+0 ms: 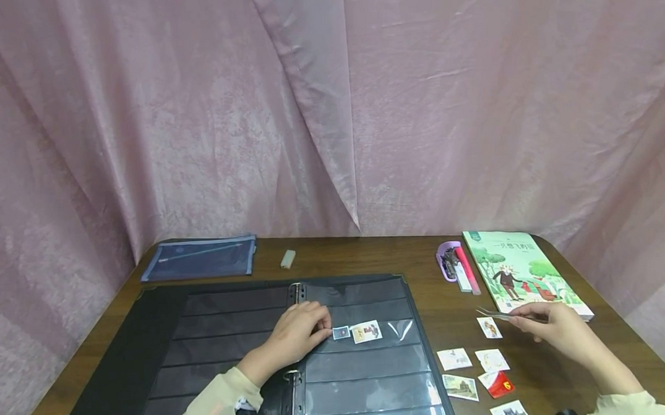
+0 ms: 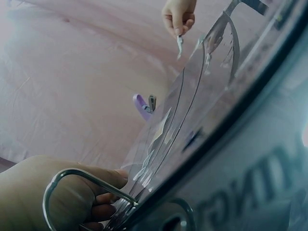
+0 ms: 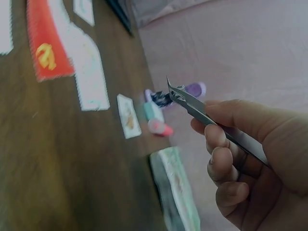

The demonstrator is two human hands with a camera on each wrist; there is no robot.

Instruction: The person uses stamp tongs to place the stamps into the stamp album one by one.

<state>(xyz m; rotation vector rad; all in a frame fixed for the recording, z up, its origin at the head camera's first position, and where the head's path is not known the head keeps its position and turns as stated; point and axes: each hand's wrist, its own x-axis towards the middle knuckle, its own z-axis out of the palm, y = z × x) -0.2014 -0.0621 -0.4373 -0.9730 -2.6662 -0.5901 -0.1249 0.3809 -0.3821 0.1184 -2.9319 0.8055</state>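
Note:
My left hand (image 1: 299, 329) rests on an open stamp album (image 1: 367, 373), fingers loosely bent, beside the binder rings. Its thumb and fingertips lie close to a small blue stamp (image 1: 341, 333), with a larger pale stamp (image 1: 366, 331) to the right in the same clear pocket row. On the right, my right hand (image 1: 555, 328) holds bent-tip metal tweezers (image 3: 195, 108) between thumb and fingers. Nothing shows between the tweezer tips. They are above or near a loose stamp (image 1: 489, 328) on the table; the gap between them is hard to judge.
Several loose stamps, one with a red flag (image 1: 497, 384), lie right of the album. Behind them are a green book (image 1: 521, 267), a purple-framed item (image 1: 449, 261) and a red stick (image 1: 466, 270). A blue mesh pouch (image 1: 201, 259) and an eraser-like block (image 1: 288, 259) lie at the back.

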